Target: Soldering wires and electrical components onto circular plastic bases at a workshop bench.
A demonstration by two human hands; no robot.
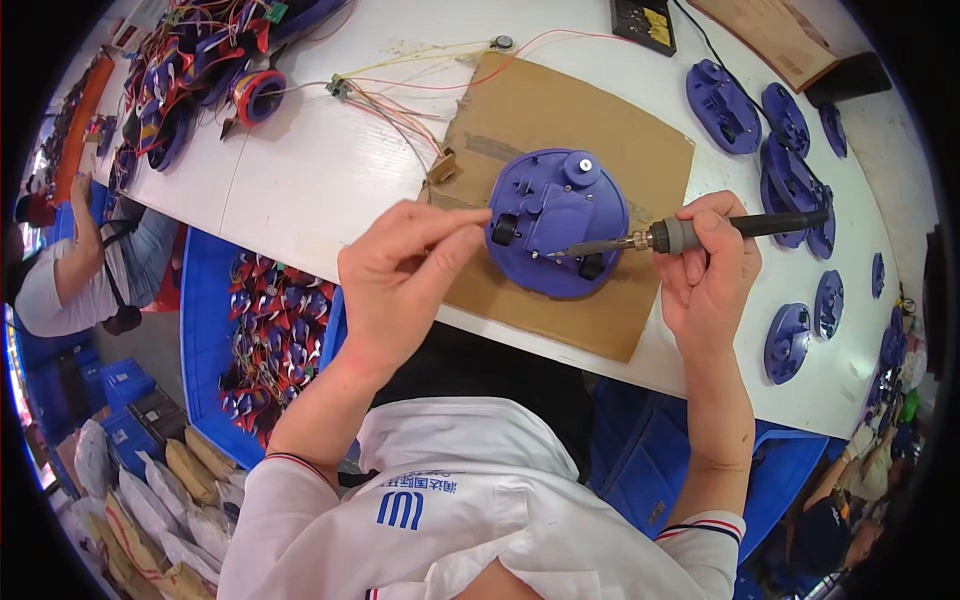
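A round purple plastic base (570,215) with black wheels and a raised round post lies on a flat piece of brown cardboard (650,160). My right hand (712,265) grips a soldering iron (680,236) by its handle. The iron points left, its metal tip over the lower middle of the base, near small metal points; contact cannot be made out. At the base's left edge is my left hand (400,280), thumb and index finger brought close together in a pinch. Whatever they hold, if anything, is too small to make out.
Several similar purple bases (722,108) lie to the right. Thin wires run from a small circuit board (340,88). Wired red and purple parts (195,60) pile at far left. A blue bin (205,330) holds more parts. A black tray (643,25) is at the back. Another person (90,260) sits left.
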